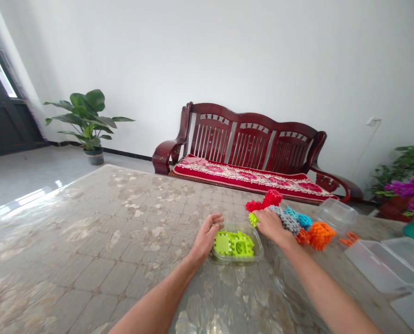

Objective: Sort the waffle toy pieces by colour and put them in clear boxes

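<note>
A clear plastic tub (258, 256) with several flat lime-green building blocks (234, 244) in it stands on the table. My left hand (207, 235) rests against the tub's left side, fingers stretched forward and thumb at the rim. Beyond the tub's right far corner, my right hand (270, 224) closes its fingertips on a lime-green interlocking block (253, 219). Right beside that hand lie piles of red blocks (272, 198), grey blocks (287, 221), blue blocks (299, 217) and orange blocks (321, 235). My right palm is hidden.
Clear plastic boxes (376, 264) stand at the table's right, with another clear tub (337, 214) behind them. A transparent lid (285, 278) appears to lie under my right forearm. Past the patterned tabletop (99, 236) are a wooden bench (249, 144) and a potted plant (93, 155).
</note>
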Action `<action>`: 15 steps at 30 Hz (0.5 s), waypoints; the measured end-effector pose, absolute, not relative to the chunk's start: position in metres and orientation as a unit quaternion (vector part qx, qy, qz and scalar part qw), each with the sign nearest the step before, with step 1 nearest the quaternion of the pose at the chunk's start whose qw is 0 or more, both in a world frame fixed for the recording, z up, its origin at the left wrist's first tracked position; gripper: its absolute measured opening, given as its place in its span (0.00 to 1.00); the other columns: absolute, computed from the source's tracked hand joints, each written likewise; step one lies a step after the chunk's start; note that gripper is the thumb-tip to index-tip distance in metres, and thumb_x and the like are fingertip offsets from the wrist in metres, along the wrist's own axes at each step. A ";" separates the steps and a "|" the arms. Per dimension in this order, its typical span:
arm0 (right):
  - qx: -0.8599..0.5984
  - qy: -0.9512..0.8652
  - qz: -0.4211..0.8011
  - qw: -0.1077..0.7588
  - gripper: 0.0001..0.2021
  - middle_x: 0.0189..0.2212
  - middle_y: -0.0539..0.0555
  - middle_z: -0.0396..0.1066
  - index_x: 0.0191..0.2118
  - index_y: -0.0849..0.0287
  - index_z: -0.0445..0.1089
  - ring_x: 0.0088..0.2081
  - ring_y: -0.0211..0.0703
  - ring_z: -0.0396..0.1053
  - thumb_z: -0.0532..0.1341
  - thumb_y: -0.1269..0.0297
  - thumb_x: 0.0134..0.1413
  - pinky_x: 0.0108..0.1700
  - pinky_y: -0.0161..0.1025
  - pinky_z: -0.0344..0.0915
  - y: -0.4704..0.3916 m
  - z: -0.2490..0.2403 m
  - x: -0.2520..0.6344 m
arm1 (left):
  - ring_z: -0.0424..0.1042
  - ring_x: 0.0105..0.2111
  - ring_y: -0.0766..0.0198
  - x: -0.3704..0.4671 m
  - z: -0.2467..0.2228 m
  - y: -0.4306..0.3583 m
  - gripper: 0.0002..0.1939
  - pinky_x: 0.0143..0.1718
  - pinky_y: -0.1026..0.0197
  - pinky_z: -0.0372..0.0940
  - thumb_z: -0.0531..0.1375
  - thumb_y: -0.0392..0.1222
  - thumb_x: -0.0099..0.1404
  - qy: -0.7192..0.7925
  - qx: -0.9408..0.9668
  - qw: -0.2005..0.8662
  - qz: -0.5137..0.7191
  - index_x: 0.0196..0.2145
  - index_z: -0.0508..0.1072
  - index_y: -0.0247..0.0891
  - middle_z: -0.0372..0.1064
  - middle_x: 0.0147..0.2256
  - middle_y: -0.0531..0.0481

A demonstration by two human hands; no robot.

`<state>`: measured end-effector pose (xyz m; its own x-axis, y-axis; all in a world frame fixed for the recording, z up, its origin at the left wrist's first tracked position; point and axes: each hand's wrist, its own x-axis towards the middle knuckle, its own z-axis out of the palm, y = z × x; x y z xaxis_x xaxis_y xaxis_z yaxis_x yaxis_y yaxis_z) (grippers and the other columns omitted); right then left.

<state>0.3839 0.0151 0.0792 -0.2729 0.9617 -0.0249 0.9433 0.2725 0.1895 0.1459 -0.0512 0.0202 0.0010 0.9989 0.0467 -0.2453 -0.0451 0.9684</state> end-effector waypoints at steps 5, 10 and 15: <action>0.600 0.795 0.045 0.070 0.23 0.52 0.60 0.72 0.56 0.58 0.67 0.53 0.53 0.65 0.59 0.68 0.52 0.53 0.44 0.56 0.016 0.084 0.380 | 0.74 0.45 0.59 0.146 0.021 -0.051 0.17 0.51 0.55 0.65 0.57 0.39 0.60 0.425 0.450 0.544 0.566 0.48 0.69 0.37 0.73 0.49 0.42; 0.607 0.791 0.020 0.073 0.25 0.52 0.61 0.72 0.57 0.60 0.67 0.54 0.53 0.66 0.59 0.68 0.52 0.54 0.44 0.58 0.019 0.086 0.382 | 0.74 0.45 0.59 0.146 0.022 -0.053 0.17 0.51 0.54 0.65 0.56 0.39 0.61 0.425 0.454 0.542 0.565 0.49 0.69 0.37 0.73 0.49 0.42; 0.605 0.793 0.007 0.070 0.23 0.51 0.59 0.72 0.54 0.57 0.69 0.55 0.50 0.67 0.59 0.71 0.51 0.53 0.41 0.59 0.024 0.084 0.385 | 0.74 0.45 0.59 0.145 0.022 -0.052 0.17 0.51 0.55 0.65 0.55 0.39 0.61 0.425 0.455 0.540 0.566 0.49 0.69 0.37 0.73 0.49 0.42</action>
<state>0.3855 0.0244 0.0842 -0.2584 0.9606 -0.1022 0.9587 0.2680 0.0956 0.1455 -0.0525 0.0221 -0.0016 0.9985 0.0556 -0.2242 -0.0546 0.9730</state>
